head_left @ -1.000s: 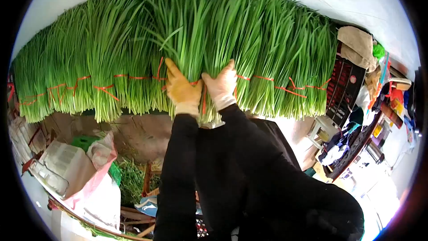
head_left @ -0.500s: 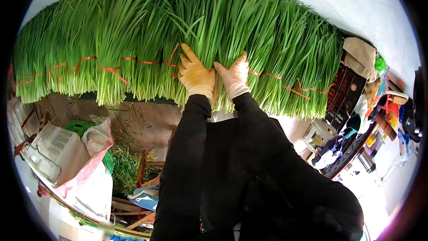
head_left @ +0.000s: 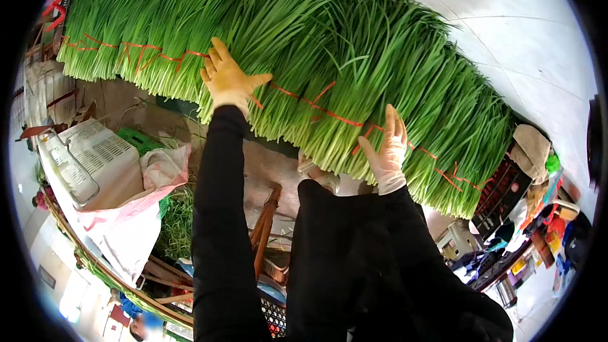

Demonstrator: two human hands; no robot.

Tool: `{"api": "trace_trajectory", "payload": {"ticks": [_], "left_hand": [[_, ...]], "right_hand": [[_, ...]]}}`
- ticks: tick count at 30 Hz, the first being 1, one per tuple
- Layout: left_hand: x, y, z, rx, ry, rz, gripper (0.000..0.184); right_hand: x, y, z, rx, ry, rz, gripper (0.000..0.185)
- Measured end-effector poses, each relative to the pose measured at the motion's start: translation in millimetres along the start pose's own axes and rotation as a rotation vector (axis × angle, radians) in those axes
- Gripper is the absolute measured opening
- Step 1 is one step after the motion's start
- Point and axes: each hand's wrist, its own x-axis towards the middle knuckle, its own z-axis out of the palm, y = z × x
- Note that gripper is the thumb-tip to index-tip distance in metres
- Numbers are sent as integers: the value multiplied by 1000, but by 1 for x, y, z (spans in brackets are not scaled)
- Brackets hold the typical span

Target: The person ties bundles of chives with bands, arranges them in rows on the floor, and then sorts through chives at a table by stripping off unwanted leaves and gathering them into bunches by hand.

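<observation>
A long row of garlic chive bundles (head_left: 297,57), tied low down with red ties (head_left: 329,113), stretches across the upper view. Their leafy ends point away from me and the pale stem ends face me. My left hand (head_left: 229,81), in a yellowish glove, lies with spread fingers against bundles left of the middle. Further right, my right hand (head_left: 388,155), in a pale glove, has its fingers stretched up and its thumb apart, at the stems beside a red tie. Neither hand grips a bundle; how firmly each one touches the stems I cannot tell.
A white plastic basket (head_left: 95,161) and a pink-edged white sack (head_left: 136,215) stand at the left, near loose green trimmings (head_left: 174,225). Below the row is a wooden chair part (head_left: 265,228). At the right are a dark crate (head_left: 500,193) and a brown cloth (head_left: 531,152). A person (head_left: 139,323) shows at the bottom left.
My hands were close together around one bundle in the middle. Now they are wide apart, the left further left and the right further right and lower. The whole view has also turned.
</observation>
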Motion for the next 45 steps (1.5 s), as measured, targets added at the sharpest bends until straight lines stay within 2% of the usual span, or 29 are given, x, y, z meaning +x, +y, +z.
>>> {"api": "trace_trajectory", "payload": {"ticks": [1, 2, 3, 5, 8, 10, 12, 13, 16, 17, 19, 20, 22, 26, 32, 34, 36, 38, 40, 42, 43, 44, 45], "left_hand": [[10, -4, 5, 168, -179, -48, 120], [17, -9, 10, 172, -185, -47, 120], [22, -11, 13, 68, -255, -95, 119], [24, -13, 17, -148, -376, -168, 113], [26, -26, 21, -299, -318, -64, 108], [7, -12, -14, -371, -305, -55, 104], [-13, 2, -44, -581, -340, -39, 104], [-20, 4, -39, -591, -274, 40, 103], [-49, 43, -20, -436, -248, 139, 105], [-55, 65, -7, -341, -401, 87, 107], [-77, 107, 38, -121, -627, 114, 110], [-82, 117, 50, -72, -604, 67, 112], [-79, 105, 44, -212, -533, 128, 114], [-80, 87, 53, -376, -587, 147, 116], [-72, 89, 57, -265, -572, 186, 118], [-81, 105, 33, -84, -568, -1, 117], [-107, 114, 20, -57, -355, 71, 109], [-138, 113, 2, -252, -164, 188, 97], [-171, 103, -9, -490, -59, 217, 87], [-216, 88, -12, -701, -47, 70, 77], [-240, 84, -19, -807, -100, -69, 74], [-264, 81, -28, -909, -154, -213, 71], [-285, 75, -40, -982, -234, -330, 69]], "right_hand": [[1, -6, 3, -82, -73, -20, 90], [0, -10, 7, -167, -148, -35, 90], [-4, -5, 15, -181, -250, 1, 88], [-11, 2, 30, -284, -293, 13, 86], [-12, 5, 32, -304, -328, 18, 85], [-14, 8, 32, -281, -313, 4, 85], [-13, 6, 30, -256, -312, 7, 84], [-12, 4, 28, -251, -327, 11, 83], [-13, 7, 30, -250, -326, 0, 82], [-13, 7, 30, -245, -313, -4, 82], [-14, 6, 30, -244, -307, 6, 81], [-13, 7, 30, -248, -309, 7, 81], [-16, 8, 29, -250, -298, 8, 81], [-16, 7, 34, -213, -300, 19, 82], [-12, 3, 34, -225, -378, 28, 82], [-5, 1, 14, -179, -485, 32, 80], [-3, 4, -14, -153, -622, -20, 78], [-24, 9, -40, -120, -447, -90, 73], [-62, 16, -67, -50, -406, -110, 68], [-98, 28, -101, 37, -631, -26, 51], [-129, 45, -94, 173, -539, -35, 43], [-148, 52, -116, 208, -611, 13, 37], [-174, 65, -126, 253, -522, 6, 33]]}}
